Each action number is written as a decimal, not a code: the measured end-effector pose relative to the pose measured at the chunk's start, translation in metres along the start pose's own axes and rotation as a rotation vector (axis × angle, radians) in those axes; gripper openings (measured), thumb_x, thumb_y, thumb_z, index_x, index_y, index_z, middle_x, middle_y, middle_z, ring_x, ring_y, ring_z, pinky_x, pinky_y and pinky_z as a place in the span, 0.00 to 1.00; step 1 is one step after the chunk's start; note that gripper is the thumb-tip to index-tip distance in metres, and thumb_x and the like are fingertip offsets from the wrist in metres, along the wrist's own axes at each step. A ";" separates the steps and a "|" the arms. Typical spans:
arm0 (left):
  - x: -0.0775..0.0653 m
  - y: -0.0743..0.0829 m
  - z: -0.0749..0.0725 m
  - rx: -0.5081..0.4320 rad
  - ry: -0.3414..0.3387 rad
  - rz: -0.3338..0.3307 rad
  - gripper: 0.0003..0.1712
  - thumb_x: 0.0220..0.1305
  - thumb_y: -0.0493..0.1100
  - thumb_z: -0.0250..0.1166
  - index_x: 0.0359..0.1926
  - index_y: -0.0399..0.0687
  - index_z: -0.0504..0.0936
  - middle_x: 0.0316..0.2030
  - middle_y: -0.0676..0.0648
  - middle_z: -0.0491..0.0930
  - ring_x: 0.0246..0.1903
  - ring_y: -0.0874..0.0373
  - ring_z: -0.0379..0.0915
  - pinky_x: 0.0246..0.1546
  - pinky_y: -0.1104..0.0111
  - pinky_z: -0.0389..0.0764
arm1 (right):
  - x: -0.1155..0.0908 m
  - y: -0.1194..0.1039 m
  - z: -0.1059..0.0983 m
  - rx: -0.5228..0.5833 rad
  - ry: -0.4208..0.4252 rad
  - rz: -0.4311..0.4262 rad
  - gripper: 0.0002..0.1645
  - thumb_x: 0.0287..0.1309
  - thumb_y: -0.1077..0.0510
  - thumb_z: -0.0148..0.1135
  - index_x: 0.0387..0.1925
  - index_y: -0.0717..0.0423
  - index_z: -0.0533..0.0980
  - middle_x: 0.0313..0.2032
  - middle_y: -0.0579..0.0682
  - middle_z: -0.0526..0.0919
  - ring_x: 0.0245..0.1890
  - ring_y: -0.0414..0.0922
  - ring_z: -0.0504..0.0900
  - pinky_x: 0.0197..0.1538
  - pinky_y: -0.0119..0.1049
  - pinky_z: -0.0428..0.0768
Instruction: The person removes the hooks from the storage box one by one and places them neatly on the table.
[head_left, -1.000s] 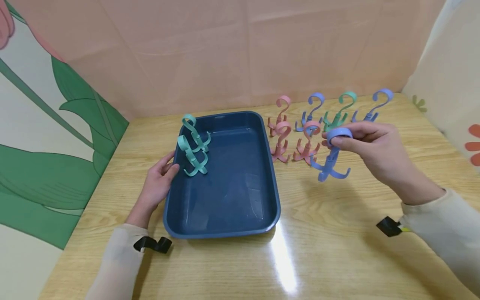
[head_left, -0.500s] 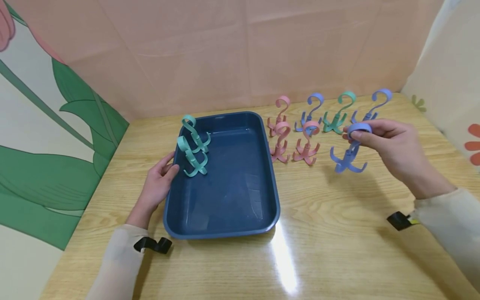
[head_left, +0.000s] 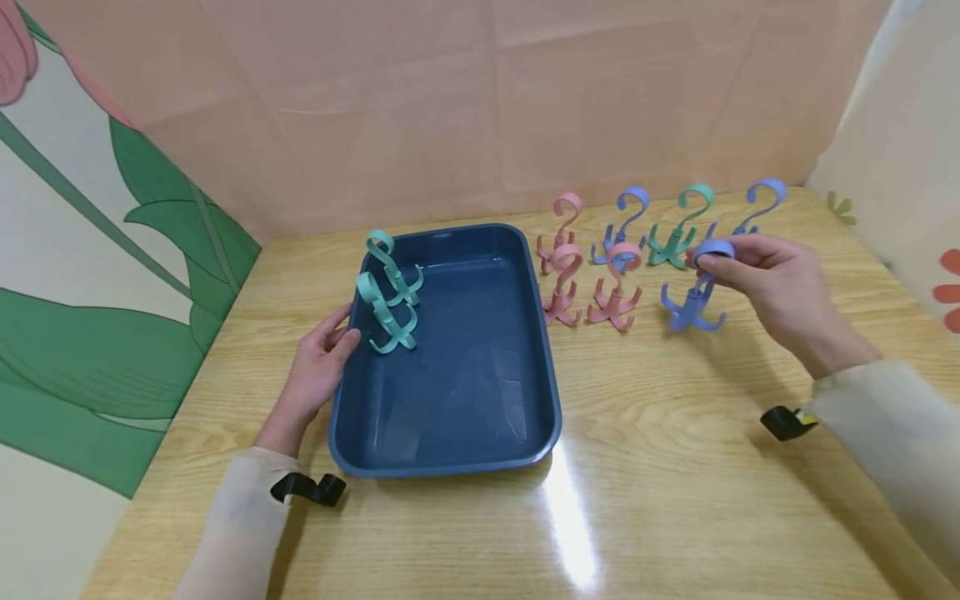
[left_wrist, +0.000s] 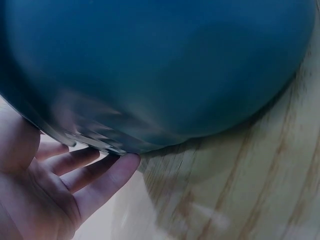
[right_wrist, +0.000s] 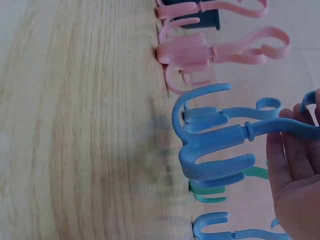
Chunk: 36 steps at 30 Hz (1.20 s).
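My right hand [head_left: 783, 292] pinches the curled top of a blue swivel hook hanger [head_left: 692, 310], which hangs upright with its prongs down. In the right wrist view, the hanger's prongs [right_wrist: 215, 150] show close over the wooden table. Two pink hook hangers [head_left: 615, 307] stand to the left of it. My left hand [head_left: 318, 362] grips the left rim of a dark blue tray [head_left: 558, 408], thumb at the rim and fingers against the outer wall [left_wrist: 165, 100]. Inside the tray, along its left side, stand two green hook hangers [head_left: 396, 329].
A back row holds a pink hanger [head_left: 561, 233], a blue hanger [head_left: 626, 229], a green hanger [head_left: 678, 229] and another blue hanger [head_left: 765, 200], partly hidden by my right hand. Behind them rises a pink cloth backdrop [head_left: 450, 108]. A patterned wall panel [head_left: 915, 167] borders the right.
The right hand has carried the blue hanger rightward from near the pink hangers, then slightly back left and lower towards the table. The left hand and tray have stayed put.
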<state>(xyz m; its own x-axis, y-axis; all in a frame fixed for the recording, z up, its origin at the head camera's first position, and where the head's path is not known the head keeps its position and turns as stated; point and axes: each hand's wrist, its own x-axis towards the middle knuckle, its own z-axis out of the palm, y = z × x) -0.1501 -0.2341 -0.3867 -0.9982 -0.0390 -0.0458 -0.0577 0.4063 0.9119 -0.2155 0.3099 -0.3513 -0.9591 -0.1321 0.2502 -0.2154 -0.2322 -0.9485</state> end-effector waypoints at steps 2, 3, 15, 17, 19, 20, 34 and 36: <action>0.000 0.000 0.000 0.001 0.000 -0.003 0.31 0.79 0.47 0.51 0.78 0.51 0.59 0.64 0.37 0.74 0.61 0.45 0.74 0.59 0.50 0.74 | 0.003 0.002 -0.001 0.000 0.003 0.007 0.14 0.60 0.75 0.63 0.48 0.77 0.79 0.42 0.57 0.88 0.43 0.46 0.88 0.49 0.34 0.82; 0.000 0.000 0.000 0.000 -0.001 -0.003 0.31 0.79 0.47 0.51 0.78 0.51 0.59 0.64 0.37 0.74 0.61 0.45 0.74 0.60 0.49 0.74 | 0.004 0.003 -0.002 0.002 0.005 0.019 0.14 0.60 0.74 0.64 0.48 0.76 0.80 0.41 0.56 0.89 0.43 0.46 0.88 0.49 0.33 0.82; 0.001 0.001 0.001 -0.015 -0.002 -0.001 0.30 0.79 0.47 0.51 0.78 0.51 0.59 0.64 0.36 0.74 0.62 0.45 0.72 0.61 0.49 0.73 | 0.014 0.016 -0.001 0.159 0.009 0.010 0.12 0.59 0.78 0.61 0.46 0.76 0.80 0.39 0.59 0.88 0.42 0.49 0.88 0.48 0.40 0.81; 0.001 0.001 0.001 -0.013 -0.003 -0.003 0.31 0.79 0.47 0.51 0.78 0.51 0.59 0.64 0.36 0.74 0.62 0.45 0.73 0.61 0.49 0.73 | 0.014 0.017 0.000 0.192 0.009 0.001 0.13 0.59 0.80 0.59 0.45 0.76 0.80 0.39 0.60 0.88 0.41 0.50 0.88 0.48 0.40 0.82; 0.001 0.001 0.001 -0.009 -0.007 -0.006 0.31 0.79 0.47 0.51 0.78 0.51 0.59 0.64 0.37 0.74 0.62 0.46 0.73 0.61 0.50 0.73 | 0.014 0.019 0.000 0.207 0.008 -0.004 0.13 0.59 0.81 0.58 0.45 0.77 0.80 0.39 0.61 0.88 0.41 0.50 0.88 0.48 0.41 0.82; 0.001 0.001 0.001 -0.009 -0.008 -0.006 0.31 0.79 0.47 0.51 0.78 0.51 0.58 0.64 0.37 0.74 0.62 0.46 0.73 0.61 0.50 0.73 | 0.014 0.019 -0.001 0.209 0.005 -0.005 0.13 0.59 0.81 0.58 0.45 0.77 0.80 0.39 0.61 0.88 0.42 0.51 0.88 0.48 0.41 0.82; 0.001 0.000 0.001 -0.010 -0.001 -0.010 0.30 0.79 0.47 0.51 0.78 0.52 0.59 0.64 0.37 0.74 0.61 0.45 0.73 0.60 0.50 0.74 | 0.011 0.023 -0.007 0.120 -0.056 0.050 0.12 0.62 0.78 0.58 0.47 0.75 0.79 0.44 0.60 0.87 0.46 0.50 0.87 0.51 0.41 0.79; 0.000 0.000 0.001 -0.013 0.000 -0.010 0.30 0.79 0.47 0.51 0.78 0.52 0.59 0.64 0.37 0.74 0.61 0.46 0.74 0.60 0.50 0.74 | 0.010 0.023 -0.008 0.090 -0.062 0.058 0.13 0.63 0.77 0.58 0.49 0.74 0.78 0.45 0.59 0.87 0.47 0.49 0.87 0.51 0.40 0.80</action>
<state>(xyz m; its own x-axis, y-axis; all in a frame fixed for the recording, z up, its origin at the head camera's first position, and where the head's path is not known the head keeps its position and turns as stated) -0.1504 -0.2335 -0.3872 -0.9976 -0.0434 -0.0549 -0.0675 0.3943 0.9165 -0.2318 0.3111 -0.3719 -0.9557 -0.2067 0.2096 -0.1398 -0.3079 -0.9411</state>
